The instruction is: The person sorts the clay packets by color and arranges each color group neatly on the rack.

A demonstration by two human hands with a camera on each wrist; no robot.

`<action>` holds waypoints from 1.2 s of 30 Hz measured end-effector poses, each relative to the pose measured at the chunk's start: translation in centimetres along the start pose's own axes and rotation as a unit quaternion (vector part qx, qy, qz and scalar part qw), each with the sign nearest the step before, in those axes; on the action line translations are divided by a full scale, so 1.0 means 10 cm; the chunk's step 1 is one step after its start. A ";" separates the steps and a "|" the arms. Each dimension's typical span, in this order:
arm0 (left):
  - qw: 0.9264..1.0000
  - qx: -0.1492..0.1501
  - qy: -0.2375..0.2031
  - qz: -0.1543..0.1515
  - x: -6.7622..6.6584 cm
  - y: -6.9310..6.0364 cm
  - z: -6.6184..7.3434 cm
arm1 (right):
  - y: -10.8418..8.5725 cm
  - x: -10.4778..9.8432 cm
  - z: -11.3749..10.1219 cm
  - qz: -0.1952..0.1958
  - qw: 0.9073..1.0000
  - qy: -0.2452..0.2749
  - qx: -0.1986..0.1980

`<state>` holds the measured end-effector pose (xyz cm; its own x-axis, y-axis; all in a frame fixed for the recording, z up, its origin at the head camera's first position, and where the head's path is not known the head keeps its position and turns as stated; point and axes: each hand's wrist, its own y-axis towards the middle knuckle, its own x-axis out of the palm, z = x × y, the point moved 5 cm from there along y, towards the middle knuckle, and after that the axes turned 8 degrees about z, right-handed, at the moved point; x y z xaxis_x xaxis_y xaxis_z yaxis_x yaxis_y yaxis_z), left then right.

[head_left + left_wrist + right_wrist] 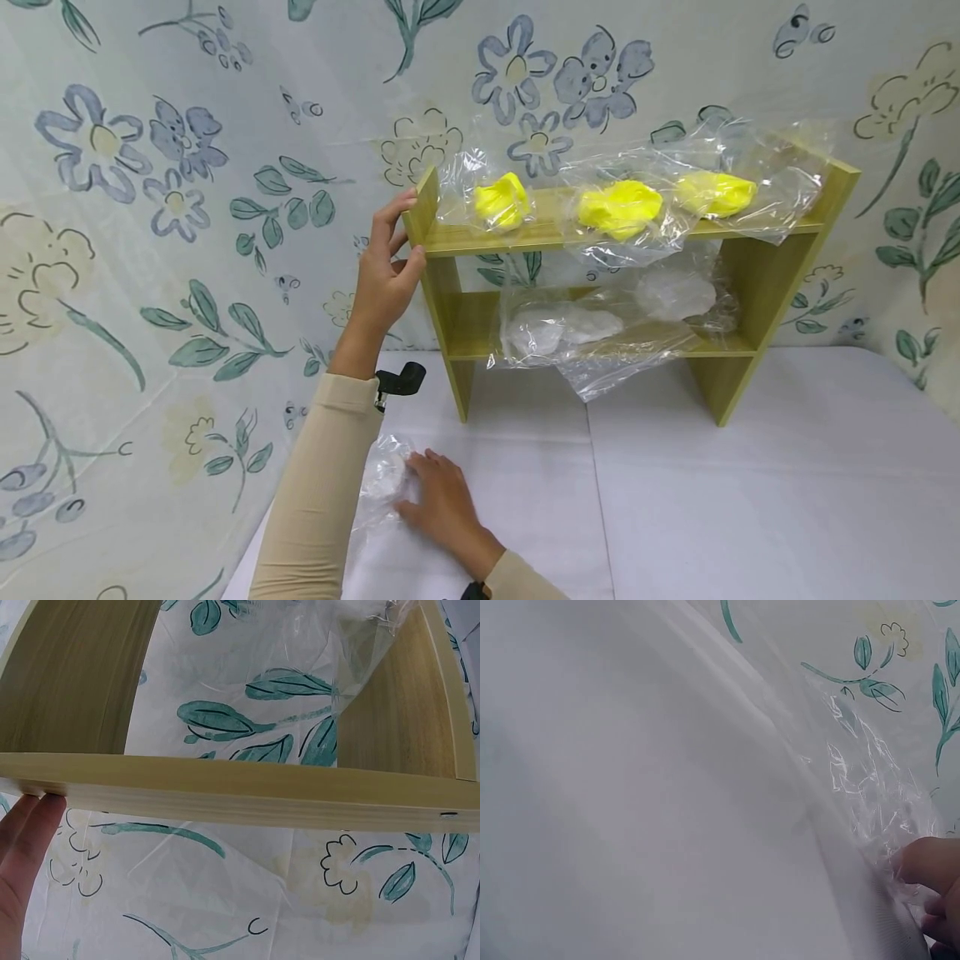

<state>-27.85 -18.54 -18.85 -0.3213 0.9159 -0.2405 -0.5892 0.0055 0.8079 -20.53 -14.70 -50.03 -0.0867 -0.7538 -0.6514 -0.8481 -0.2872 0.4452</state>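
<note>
My left hand (386, 271) rests against the left side panel of a small wooden shelf (431, 304). In the left wrist view two straight fingers (37, 832) touch that panel. Low on the white table, my right hand (446, 504) is at the right edge of a clear plastic bag (386, 475) holding something whitish. Thumb and fingers stand apart there, and in the right wrist view the thumb (926, 862) touches the crinkled plastic. Yellow bundles in clear bags (618, 208) lie along the upper shelf; bagged white bundles (566, 325) sit on the lower one.
A white cloth with a crease covers the table (675, 483). Behind it and to the left hangs a flower-patterned sheet (187, 333). Loose plastic hangs over the front edges of both shelf boards.
</note>
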 end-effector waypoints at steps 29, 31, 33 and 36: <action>1.000 0.006 -0.004 -0.001 0.00 0.00 0.01 | 0.05 -0.10 0.12 0.041 0.982 0.151 0.103; 1.000 0.004 -0.001 -0.001 0.00 0.00 0.00 | 0.05 -0.12 0.13 0.045 0.980 0.161 0.105; 1.000 0.004 0.001 0.000 0.00 0.00 0.00 | 0.07 -0.14 0.16 0.045 0.978 0.169 0.110; 1.000 0.005 0.002 -0.001 0.00 0.00 -0.01 | 0.09 -0.19 0.18 0.051 0.976 0.178 0.116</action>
<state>-27.89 -18.60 -18.91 -0.3232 0.9143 -0.2442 -0.5828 0.0110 0.8126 -22.10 -12.41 -49.48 -0.0238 -0.9410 -0.3375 -0.9439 -0.0900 0.3176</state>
